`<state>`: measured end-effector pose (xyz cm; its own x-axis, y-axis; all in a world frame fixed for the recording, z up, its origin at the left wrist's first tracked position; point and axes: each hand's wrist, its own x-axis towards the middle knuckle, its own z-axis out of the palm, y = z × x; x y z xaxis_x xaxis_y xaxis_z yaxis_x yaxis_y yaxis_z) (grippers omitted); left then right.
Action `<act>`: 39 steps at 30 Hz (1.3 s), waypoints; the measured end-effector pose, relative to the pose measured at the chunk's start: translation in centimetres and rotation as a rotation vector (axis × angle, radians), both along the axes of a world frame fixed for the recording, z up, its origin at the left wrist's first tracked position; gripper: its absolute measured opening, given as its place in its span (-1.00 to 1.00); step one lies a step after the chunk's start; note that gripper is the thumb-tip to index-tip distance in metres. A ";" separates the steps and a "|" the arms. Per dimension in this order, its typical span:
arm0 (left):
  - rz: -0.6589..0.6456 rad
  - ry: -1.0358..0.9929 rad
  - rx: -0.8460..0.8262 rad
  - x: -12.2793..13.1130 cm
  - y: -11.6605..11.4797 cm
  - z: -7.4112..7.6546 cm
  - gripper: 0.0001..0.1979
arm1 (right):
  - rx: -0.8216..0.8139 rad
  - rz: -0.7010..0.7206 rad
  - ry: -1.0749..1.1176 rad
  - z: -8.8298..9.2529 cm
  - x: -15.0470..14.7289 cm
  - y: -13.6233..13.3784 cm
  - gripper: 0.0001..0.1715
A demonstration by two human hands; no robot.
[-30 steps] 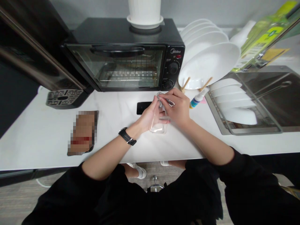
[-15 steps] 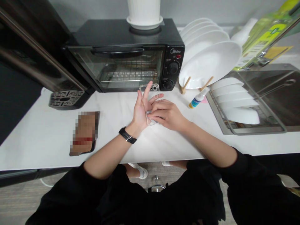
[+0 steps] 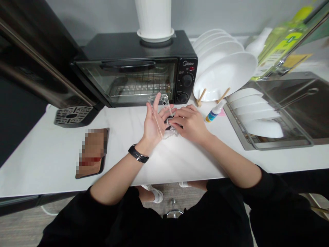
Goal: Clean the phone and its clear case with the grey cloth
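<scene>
My left hand (image 3: 152,124) stands upright at the middle of the white counter (image 3: 46,151), fingers stretched, with a clear phone case (image 3: 164,101) resting against its palm. The case's camera cutout points up toward the oven. My right hand (image 3: 190,124) lies to the right, fingers curled and pressed against the inner face of the case on a small crumpled wipe (image 3: 170,121). A black watch (image 3: 138,154) sits on my left wrist.
A black toaster oven (image 3: 136,79) with a white pot (image 3: 154,19) on top stands behind my hands. A phone (image 3: 91,151) lies at the left, near a black drip tray (image 3: 72,115). To the right are a small spray bottle (image 3: 214,111), racked white plates (image 3: 226,68) and a sink drainer (image 3: 257,116) with bowls.
The case lay low on the counter between both hands a second ago; my left hand has since stood it upright against its palm, and my right hand has come down onto its inner face.
</scene>
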<state>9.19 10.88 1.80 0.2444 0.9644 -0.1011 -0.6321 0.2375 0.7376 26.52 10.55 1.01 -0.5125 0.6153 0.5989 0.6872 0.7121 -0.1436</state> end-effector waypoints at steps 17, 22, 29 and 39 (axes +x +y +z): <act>-0.364 0.067 -0.172 2.2 -1.5 -1.0 -0.43 | -0.039 -0.059 0.457 -0.4 -0.3 0.0 -0.81; -0.233 -0.066 -0.128 1.4 -1.0 -0.5 -0.38 | -0.100 0.183 0.362 -0.6 -0.9 -0.2 -0.79; -0.065 -0.046 -0.030 0.4 -0.6 0.0 -0.26 | -0.008 0.422 0.167 -0.3 -1.3 -0.7 -0.75; 0.028 -0.039 0.020 0.4 -0.4 0.4 -0.27 | -0.030 0.129 -0.049 0.6 -0.1 -0.6 -0.78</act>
<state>9.60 10.50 2.17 0.2211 0.9726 -0.0723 -0.6669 0.2048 0.7164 26.42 9.98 1.57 -0.6168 0.5594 0.5537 0.5969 0.7910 -0.1343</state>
